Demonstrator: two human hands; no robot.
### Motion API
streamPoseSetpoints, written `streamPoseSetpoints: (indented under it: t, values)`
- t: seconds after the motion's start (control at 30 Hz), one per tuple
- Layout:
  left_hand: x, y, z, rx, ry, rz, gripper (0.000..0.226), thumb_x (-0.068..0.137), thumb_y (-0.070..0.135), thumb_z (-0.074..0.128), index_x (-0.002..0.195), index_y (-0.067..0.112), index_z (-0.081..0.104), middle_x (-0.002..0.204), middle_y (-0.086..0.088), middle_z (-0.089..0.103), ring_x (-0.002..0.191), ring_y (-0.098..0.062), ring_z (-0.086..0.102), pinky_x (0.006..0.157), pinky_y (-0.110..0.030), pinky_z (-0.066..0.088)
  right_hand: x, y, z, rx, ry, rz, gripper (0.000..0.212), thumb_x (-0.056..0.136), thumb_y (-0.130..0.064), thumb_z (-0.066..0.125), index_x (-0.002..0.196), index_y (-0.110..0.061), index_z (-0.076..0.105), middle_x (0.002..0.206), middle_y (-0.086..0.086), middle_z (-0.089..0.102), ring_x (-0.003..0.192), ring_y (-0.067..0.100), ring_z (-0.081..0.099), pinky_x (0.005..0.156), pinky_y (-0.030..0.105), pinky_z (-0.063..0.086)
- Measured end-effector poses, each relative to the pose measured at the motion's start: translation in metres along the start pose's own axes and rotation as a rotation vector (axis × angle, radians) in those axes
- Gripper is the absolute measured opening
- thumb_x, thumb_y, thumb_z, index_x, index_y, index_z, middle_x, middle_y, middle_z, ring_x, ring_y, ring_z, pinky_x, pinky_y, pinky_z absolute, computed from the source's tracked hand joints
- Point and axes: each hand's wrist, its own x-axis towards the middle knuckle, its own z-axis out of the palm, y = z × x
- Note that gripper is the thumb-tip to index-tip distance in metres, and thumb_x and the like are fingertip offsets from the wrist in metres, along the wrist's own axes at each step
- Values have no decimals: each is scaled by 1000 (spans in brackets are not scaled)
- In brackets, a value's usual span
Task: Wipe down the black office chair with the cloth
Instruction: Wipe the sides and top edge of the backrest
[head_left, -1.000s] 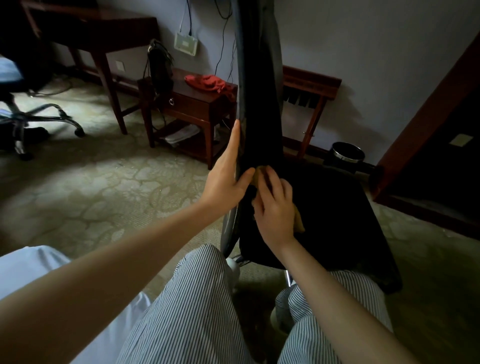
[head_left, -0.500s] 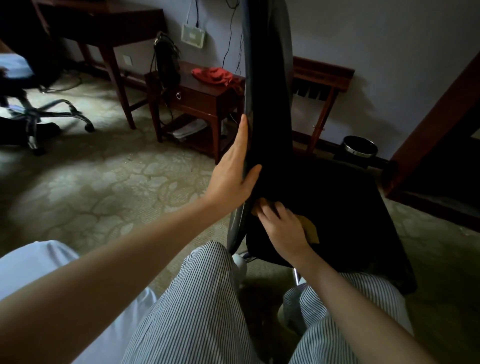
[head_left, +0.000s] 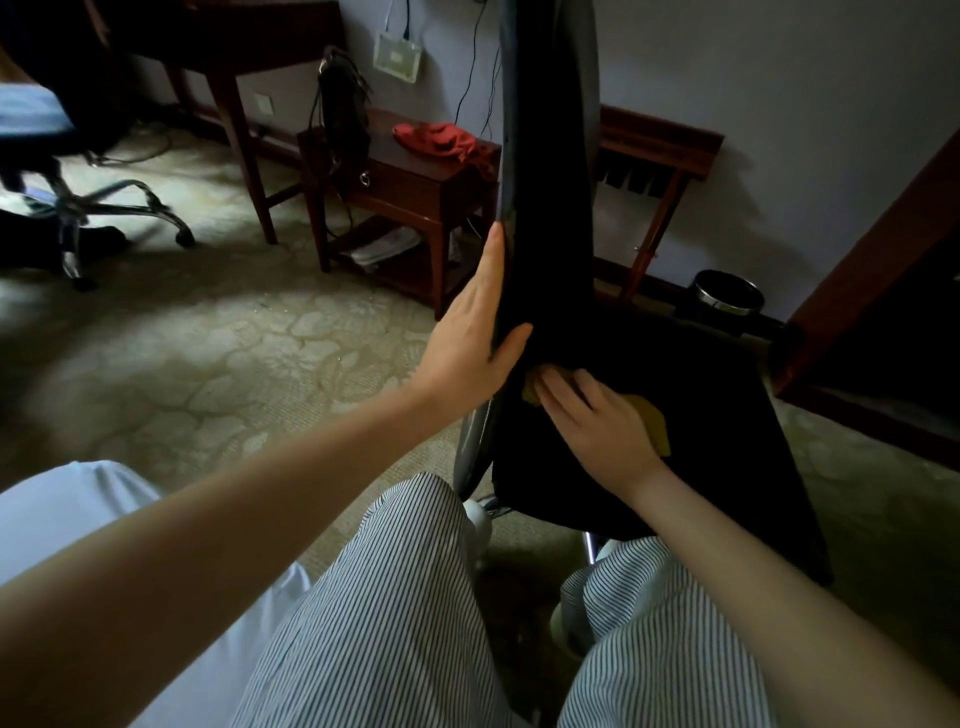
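The matte black office chair (head_left: 691, 415) stands edge-on at centre, backrest upright and seat spreading right, while the left hand (head_left: 467, 338) clasps the backrest's edge between straight fingers and thumb and the right hand (head_left: 597, 423), fingers flat and slightly spread, presses a seemingly crumpled mustard-yellow cloth (head_left: 653, 422) onto the seat's rear.

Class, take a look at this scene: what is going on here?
A person is wiping the black office chair. The left hand holds the backrest's edge between thumb and fingers, steadying it. The right hand presses a yellowish cloth flat on the seat, near where it meets the backrest.
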Motion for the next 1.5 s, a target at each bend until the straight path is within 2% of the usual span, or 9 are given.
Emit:
streamPoseSetpoints:
  t: [0.27, 0.47, 0.6, 0.73, 0.87, 1.0, 1.2, 1.37, 1.5]
  values:
    - [1, -2, 0, 15, -14, -16, 102, 86, 17, 63, 136, 28, -24, 156, -4, 17, 139, -17, 29, 102, -21, 31, -20, -35, 40, -106, -144, -48, 37, 83, -4, 42, 107, -7, 70, 117, 10, 51, 96, 27, 45, 68, 29, 50]
    - [1, -3, 0, -21, -10, -48, 101, 87, 16, 63, 133, 38, -25, 157, 0, 17, 139, -14, 28, 99, -17, 31, -51, -34, 54, -66, -534, -127, 23, 58, -14, 81, 80, -9, 76, 134, 3, 55, 94, 30, 54, 66, 33, 52]
    - [0, -5, 2, -31, -6, -65, 101, 87, 17, 62, 134, 38, -25, 156, 0, 20, 139, -12, 29, 97, -7, 26, -47, -26, 42, 55, -304, -92, 32, 68, -4, 72, 100, -9, 73, 127, 5, 59, 94, 25, 52, 69, 30, 54]
    - [-1, -4, 3, -30, 3, -68, 100, 87, 16, 62, 135, 33, -23, 156, -1, 17, 138, -14, 28, 101, -13, 27, -30, -14, 9, 150, -99, 171, 65, 62, -11, 79, 122, -9, 53, 123, 6, 51, 99, 24, 47, 73, 30, 53]
    - [-1, -1, 4, -36, 26, -54, 99, 87, 14, 61, 133, 38, -23, 155, -3, 22, 135, -17, 34, 100, -18, 32, 4, -1, -10, 247, 204, 404, 34, 89, -11, 47, 123, -10, 48, 123, 7, 44, 102, 29, 45, 72, 35, 55]
    - [-3, 0, 5, -45, 26, -61, 99, 87, 12, 61, 133, 39, -23, 154, -4, 23, 134, -18, 36, 100, -19, 33, 19, -5, -6, 258, 211, 402, 30, 88, -11, 47, 117, -9, 53, 118, 12, 49, 100, 30, 44, 67, 37, 55]
    - [0, -1, 3, -41, 42, -62, 97, 87, 11, 61, 135, 35, -21, 155, -3, 20, 134, -17, 36, 97, -16, 34, -8, -11, 20, 160, -164, 286, 36, 79, -8, 65, 114, -4, 64, 118, 13, 62, 110, 32, 54, 79, 38, 54]
    - [3, -2, 2, -48, 47, -93, 97, 87, 9, 59, 136, 36, -21, 154, -1, 23, 132, -17, 39, 92, -19, 36, -9, -33, 1, 241, -315, 375, 52, 52, -8, 86, 101, -10, 69, 103, 7, 63, 95, 24, 57, 63, 26, 54]
    - [6, -5, -2, -76, 23, -119, 98, 88, 7, 57, 134, 42, -22, 156, 2, 17, 135, -16, 36, 97, -24, 40, 3, -29, 3, 297, -517, 367, 38, 82, -13, 67, 119, -13, 57, 131, 3, 46, 120, 24, 44, 89, 29, 48]
